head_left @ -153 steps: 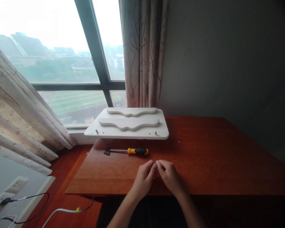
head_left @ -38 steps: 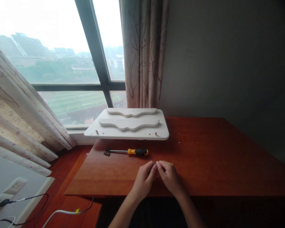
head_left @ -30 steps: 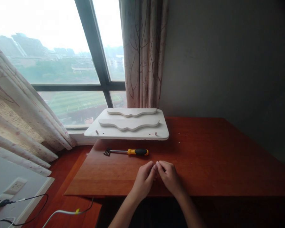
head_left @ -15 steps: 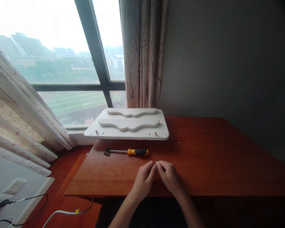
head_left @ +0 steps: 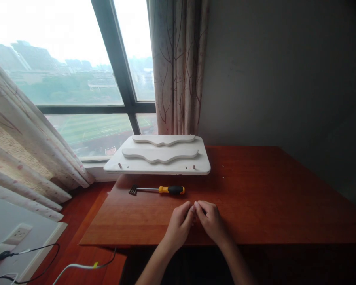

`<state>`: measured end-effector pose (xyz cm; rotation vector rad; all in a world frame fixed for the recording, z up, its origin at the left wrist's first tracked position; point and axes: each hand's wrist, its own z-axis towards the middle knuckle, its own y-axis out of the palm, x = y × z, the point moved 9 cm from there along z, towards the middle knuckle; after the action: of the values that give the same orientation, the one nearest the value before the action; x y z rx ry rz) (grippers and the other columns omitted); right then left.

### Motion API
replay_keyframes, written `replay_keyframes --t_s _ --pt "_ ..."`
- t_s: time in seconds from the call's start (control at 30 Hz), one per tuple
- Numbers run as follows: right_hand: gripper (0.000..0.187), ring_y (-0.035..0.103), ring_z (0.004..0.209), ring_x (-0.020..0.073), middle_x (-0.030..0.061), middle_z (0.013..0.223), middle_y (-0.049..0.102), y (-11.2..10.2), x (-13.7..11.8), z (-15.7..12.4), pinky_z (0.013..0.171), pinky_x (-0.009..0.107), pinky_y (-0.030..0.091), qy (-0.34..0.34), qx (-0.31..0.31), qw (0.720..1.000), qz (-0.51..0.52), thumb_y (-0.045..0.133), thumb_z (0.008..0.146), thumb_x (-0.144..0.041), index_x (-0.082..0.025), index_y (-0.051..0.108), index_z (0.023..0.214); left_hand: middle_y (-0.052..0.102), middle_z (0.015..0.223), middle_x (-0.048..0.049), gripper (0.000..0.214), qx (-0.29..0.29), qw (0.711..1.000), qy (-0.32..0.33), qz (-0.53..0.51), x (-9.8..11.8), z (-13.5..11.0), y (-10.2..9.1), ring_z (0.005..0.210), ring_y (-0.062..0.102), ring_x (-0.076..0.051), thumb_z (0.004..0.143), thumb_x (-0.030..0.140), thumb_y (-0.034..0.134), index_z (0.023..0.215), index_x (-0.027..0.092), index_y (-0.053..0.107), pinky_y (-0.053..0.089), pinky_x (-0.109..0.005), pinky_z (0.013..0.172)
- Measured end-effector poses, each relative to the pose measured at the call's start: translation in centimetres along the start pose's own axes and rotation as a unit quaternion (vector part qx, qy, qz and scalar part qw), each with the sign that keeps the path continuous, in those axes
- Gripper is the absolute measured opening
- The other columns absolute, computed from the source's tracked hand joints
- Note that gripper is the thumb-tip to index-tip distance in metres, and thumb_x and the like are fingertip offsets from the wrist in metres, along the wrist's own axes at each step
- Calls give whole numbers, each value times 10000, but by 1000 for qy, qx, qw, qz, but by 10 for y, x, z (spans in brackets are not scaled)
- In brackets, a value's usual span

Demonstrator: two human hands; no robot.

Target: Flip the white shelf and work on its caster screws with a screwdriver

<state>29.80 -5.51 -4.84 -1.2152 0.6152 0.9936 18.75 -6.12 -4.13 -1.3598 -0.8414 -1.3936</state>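
Note:
My left hand and my right hand rest side by side on the red-brown wooden table near its front edge. Their fingers are curled and the fingertips of the two hands touch. Nothing shows in either hand. A small rake-like tool with a yellow and black handle lies just beyond my left hand. Behind it a white board lies flat with two wavy white pieces on top and small brown pegs standing near its front corners.
A patterned curtain and a grey wall stand behind the table, with a large window at the left. At the lower left are a wall socket and cables. Tiny specks lie on the table right of the board.
Both hands have stayed still. The view has shifted very slightly.

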Motion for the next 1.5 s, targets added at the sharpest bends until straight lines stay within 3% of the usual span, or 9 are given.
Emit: replay_keyframes --t_s 1.5 --pt "419 460 581 119 -14 603 515 -1 -2 0 590 268 295 -1 3 1000 10 398 1028 -351 -205 408 635 522 656 5 375 -4 1000 -3 -5 -3 0 1 592 500 -116 1002 453 472 755 172 488 405 -229 569"
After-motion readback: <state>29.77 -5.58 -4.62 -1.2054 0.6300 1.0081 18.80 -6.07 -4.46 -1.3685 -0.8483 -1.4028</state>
